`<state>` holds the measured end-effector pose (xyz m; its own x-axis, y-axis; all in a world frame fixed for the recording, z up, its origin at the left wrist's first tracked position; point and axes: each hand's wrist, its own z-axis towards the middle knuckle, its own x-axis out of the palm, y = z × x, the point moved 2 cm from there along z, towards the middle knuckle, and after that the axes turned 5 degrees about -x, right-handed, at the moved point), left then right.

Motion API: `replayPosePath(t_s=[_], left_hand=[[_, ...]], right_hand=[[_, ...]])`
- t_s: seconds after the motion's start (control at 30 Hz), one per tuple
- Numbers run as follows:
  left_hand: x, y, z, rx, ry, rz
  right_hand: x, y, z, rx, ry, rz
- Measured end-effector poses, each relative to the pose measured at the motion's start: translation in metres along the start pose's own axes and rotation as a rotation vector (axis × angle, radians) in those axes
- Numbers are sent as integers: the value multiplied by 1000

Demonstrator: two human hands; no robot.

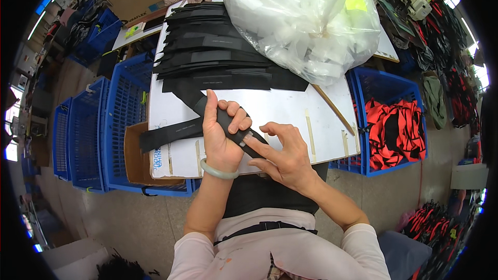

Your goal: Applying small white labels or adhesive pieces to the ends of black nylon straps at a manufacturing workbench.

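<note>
My left hand [223, 135] is closed around a folded black fabric strap [197, 105], its thumb pointing up along the band. One tail of the strap stretches left across the white tabletop, and another runs up toward the stack. My right hand [285, 155] is at the strap's lower right end, its index finger and thumb on either side of the band. By the index fingertip, small translucent pieces [243, 141] lie against the strap; how they are attached is too small to tell. A pale bangle [218, 171] circles my left wrist.
Layered black strips [212, 54] cover the table's far left. Beside them sits a large clear plastic bag [306, 26] of whitish pieces. A wooden stick [334, 109] lies at right. Blue crates [124, 140] flank the table; the right one holds red-and-black pieces [397, 132].
</note>
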<state>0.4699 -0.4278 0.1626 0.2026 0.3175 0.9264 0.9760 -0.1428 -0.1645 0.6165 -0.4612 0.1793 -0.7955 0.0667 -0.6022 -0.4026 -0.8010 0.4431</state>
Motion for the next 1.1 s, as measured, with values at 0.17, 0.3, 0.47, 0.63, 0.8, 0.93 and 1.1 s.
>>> replayPosePath(t_s=[0.17, 0.3, 0.47, 0.63, 0.8, 0.93, 1.1], left_hand=[[8, 11, -2, -19, -56, -16], [1, 8, 0, -12, 34, 50], [12, 13, -10, 98, 154, 270], [22, 33, -29, 255, 271, 542], [23, 46, -45, 315, 426, 547], [19, 52, -48, 330, 507, 526], [16, 54, -40, 222, 404, 532]], right_hand=[[3, -6, -6, 30, 103, -38], [8, -8, -8, 30, 125, -25], [7, -9, -11, 18, 136, -21], [5, -17, -27, -73, 23, 78], [5, -18, -44, -146, -69, 127], [-9, -5, -40, -159, -103, 104], [-24, 2, -61, 401, -256, 598]])
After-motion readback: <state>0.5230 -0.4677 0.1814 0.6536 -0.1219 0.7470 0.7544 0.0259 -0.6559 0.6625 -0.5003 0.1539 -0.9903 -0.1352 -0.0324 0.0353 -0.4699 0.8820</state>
